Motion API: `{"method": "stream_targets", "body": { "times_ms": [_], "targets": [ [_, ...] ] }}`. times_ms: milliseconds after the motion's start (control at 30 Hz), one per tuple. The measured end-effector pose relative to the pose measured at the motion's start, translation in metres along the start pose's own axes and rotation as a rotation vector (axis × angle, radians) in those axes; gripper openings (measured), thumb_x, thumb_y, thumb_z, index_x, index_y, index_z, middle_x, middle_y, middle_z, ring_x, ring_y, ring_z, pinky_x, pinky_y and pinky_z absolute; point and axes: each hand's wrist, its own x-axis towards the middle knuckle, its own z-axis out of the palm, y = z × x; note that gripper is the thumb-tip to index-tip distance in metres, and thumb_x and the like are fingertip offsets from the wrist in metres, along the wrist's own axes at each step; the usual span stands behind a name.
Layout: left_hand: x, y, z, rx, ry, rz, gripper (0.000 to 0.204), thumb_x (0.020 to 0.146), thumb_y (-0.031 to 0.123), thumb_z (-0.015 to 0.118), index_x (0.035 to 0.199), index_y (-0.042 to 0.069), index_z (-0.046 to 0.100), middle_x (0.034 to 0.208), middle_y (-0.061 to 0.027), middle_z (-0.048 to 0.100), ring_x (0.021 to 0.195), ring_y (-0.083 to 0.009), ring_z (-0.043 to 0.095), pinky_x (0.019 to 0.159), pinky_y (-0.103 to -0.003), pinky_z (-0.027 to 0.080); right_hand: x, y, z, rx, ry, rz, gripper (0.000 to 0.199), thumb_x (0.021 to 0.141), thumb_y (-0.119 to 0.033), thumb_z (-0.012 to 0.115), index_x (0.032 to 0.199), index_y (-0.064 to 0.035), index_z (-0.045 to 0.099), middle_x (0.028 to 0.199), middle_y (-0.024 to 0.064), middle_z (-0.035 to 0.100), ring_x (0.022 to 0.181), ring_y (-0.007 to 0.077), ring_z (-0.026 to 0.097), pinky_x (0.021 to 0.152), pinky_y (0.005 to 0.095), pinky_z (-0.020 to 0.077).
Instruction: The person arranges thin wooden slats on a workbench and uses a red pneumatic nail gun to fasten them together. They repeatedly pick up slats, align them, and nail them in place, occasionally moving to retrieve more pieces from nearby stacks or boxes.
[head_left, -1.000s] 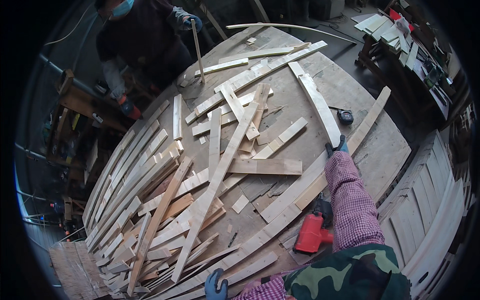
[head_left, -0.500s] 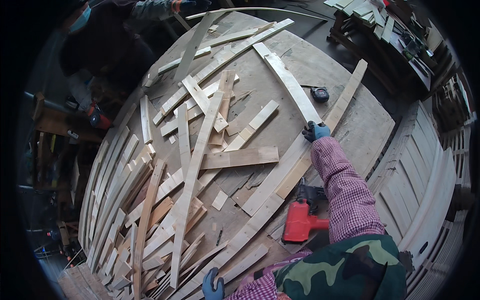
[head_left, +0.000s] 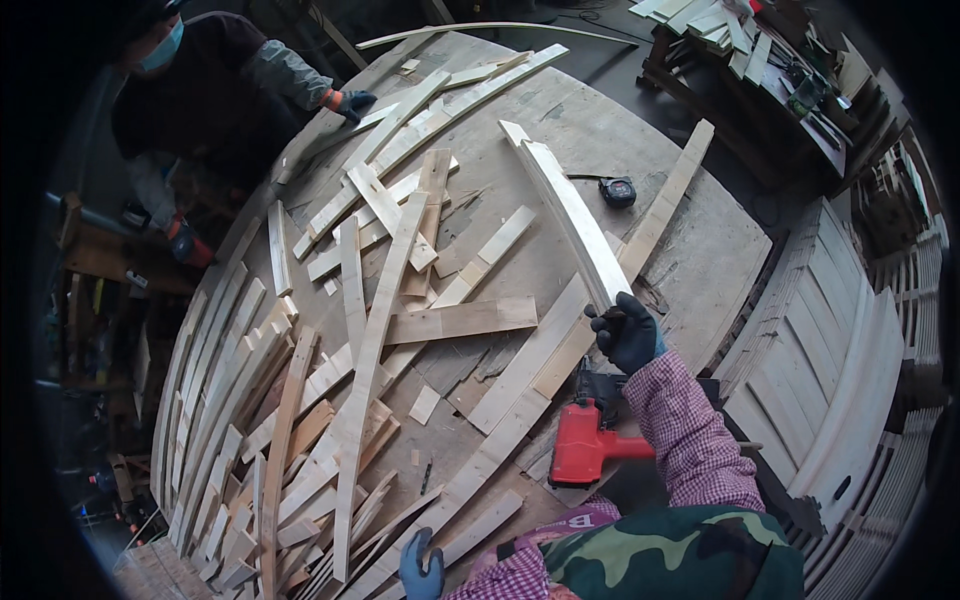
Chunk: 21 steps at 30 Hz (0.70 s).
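Note:
My right hand (head_left: pixel 628 335), in a dark blue work glove, is closed on the near end of a pale wooden strip (head_left: pixel 580 225). That end is lifted off the bench, and the strip slants away toward the far side. At the lower edge, my left hand (head_left: pixel 421 567), in a blue glove, rests by the near ends of a long jointed wooden strip (head_left: pixel 470 480) and a shorter strip (head_left: pixel 490 517). Its thumb and fingers are apart. Beneath my right forearm lies a red nail gun (head_left: pixel 580 445). A black tape measure (head_left: pixel 617 192) sits beyond my right hand.
Loose wooden strips (head_left: pixel 375 370) are strewn over the left half of the plywood bench (head_left: pixel 690 255). At the far left a masked co-worker (head_left: pixel 215 90) rests a gloved hand (head_left: pixel 352 104) on a strip. Slatted wooden panels (head_left: pixel 800 350) stack at the right; another table (head_left: pixel 830 150) holds offcuts.
My right hand has drawn nearer to me and raised the pale strip's near end. The co-worker's outstretched hand has come down onto a strip. My left hand has hardly moved.

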Motion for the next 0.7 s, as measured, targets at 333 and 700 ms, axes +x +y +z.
{"method": "stream_targets", "body": {
  "times_ms": [333,700],
  "targets": [
    [-0.012,-0.008,0.008,-0.044,-0.040,-0.031,0.040,0.083,-0.006,0.056,0.123,-0.003,0.052,0.122,-0.0145,0.057,0.112,-0.0218,0.055,0.092,-0.029,0.045,-0.133,0.063,-0.067,0.055,0.080,-0.219,0.031,0.088,-0.027,0.062,0.107,-0.0037,0.059,0.101,0.0147,0.067,0.093,0.0295,0.065,0.078,0.0414,0.0542],
    [-0.030,-0.008,0.001,0.049,-0.043,0.106,0.039,0.084,0.003,0.061,0.122,-0.004,0.053,0.120,-0.0153,0.057,0.111,-0.0253,0.056,0.096,-0.034,0.044,-0.035,-0.048,-0.129,0.031,0.411,-0.215,0.028,0.084,-0.021,0.069,0.105,-0.0041,0.060,0.094,0.0125,0.067,0.080,0.0202,0.065,0.069,0.0268,0.0574]
  ]
}}
